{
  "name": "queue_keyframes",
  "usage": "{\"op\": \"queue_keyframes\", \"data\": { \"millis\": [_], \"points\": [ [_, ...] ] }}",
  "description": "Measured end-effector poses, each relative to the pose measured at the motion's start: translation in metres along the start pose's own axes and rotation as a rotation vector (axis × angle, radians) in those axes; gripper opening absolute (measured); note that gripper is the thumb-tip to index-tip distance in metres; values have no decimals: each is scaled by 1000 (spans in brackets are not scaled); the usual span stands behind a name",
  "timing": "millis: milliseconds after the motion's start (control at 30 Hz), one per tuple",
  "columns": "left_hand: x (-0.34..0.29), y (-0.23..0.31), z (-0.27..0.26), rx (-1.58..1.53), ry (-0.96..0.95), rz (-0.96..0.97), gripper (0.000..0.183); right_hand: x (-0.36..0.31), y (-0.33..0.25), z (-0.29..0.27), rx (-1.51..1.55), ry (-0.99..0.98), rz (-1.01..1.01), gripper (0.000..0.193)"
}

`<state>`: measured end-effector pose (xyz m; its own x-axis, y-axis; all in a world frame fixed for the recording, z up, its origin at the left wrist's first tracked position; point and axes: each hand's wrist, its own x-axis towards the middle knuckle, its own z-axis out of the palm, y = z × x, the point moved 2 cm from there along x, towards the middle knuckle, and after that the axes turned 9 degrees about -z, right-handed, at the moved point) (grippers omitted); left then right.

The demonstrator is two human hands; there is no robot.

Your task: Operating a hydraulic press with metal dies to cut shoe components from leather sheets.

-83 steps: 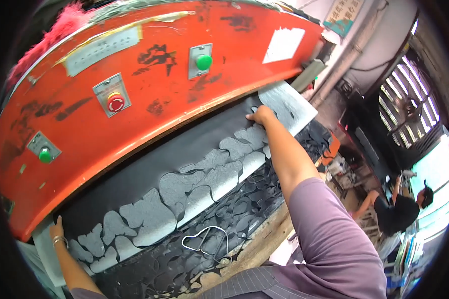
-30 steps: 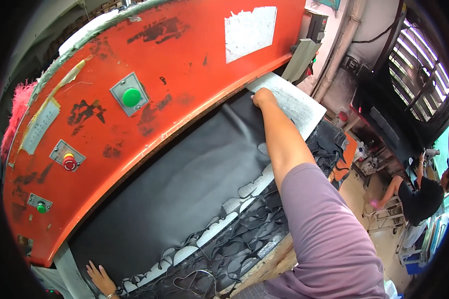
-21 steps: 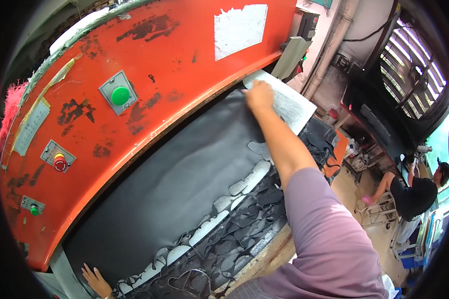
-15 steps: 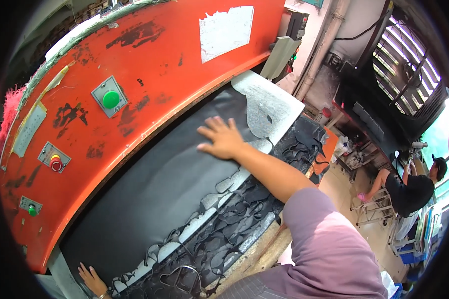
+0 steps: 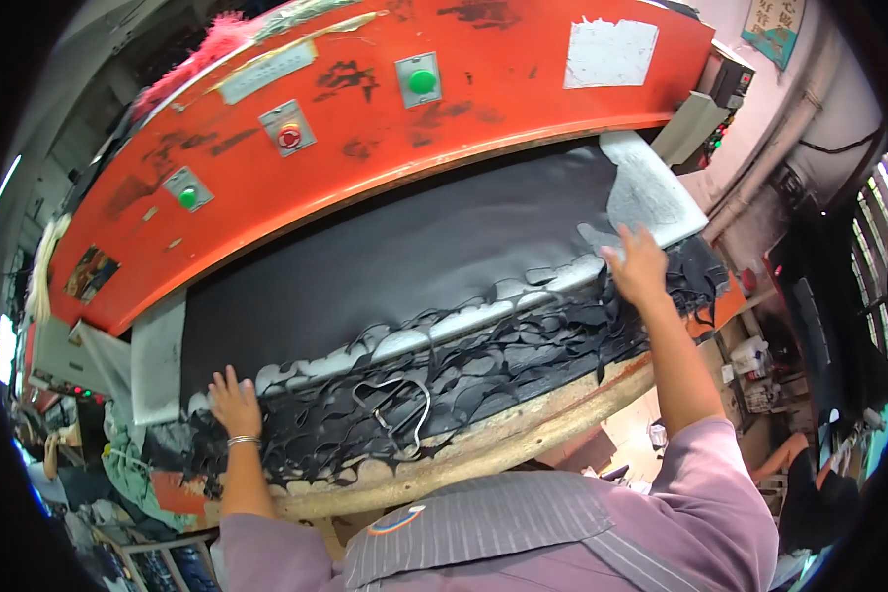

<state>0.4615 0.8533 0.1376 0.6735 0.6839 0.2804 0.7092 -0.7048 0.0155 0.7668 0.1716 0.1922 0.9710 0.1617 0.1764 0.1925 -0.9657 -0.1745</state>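
Observation:
A smooth black sheet (image 5: 404,252), which looks like leather, lies across a pale cutting board (image 5: 661,192) under the front of an orange press (image 5: 345,158). Scalloped cut-outs run along the sheet's near edge. My left hand (image 5: 234,403) rests at the near left corner of the sheet, fingers spread. At the near right corner is my right hand (image 5: 638,266), its fingers apart over the board's edge. Neither hand grips anything. Among the scraps nearer to me lies a curved metal cutting die (image 5: 394,409).
Black offcuts (image 5: 483,365) cover the ledge before the board, with a worn pale edge (image 5: 503,434) in front. The press bears a green button (image 5: 422,82), a red knob (image 5: 289,136) and another green button (image 5: 187,197). A person (image 5: 828,493) sits at the far right.
My right hand has left the middle of the sheet for its near right corner. The left hand stays by the left corner. The view has turned, and the sheet looks flatter.

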Motion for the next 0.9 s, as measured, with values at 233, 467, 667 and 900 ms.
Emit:
{"op": "queue_keyframes", "data": {
  "millis": [233, 467, 667, 900],
  "points": [
    [-87, 20, -54, -12, -586, -125, 88, -75, -204, 3, -52, -422, -660, 71],
    [-147, 2, -105, -67, -668, 1, 71, -151, -135, -23, 5, -741, -685, 58],
    [-154, 2, -112, -358, -454, 118, 53, -154, -190, -88, 20, -358, -742, 56],
    [-126, 36, -104, -633, -207, 718, 19, -197, -286, -50, 260, -203, -880, 44]
  ]
}}
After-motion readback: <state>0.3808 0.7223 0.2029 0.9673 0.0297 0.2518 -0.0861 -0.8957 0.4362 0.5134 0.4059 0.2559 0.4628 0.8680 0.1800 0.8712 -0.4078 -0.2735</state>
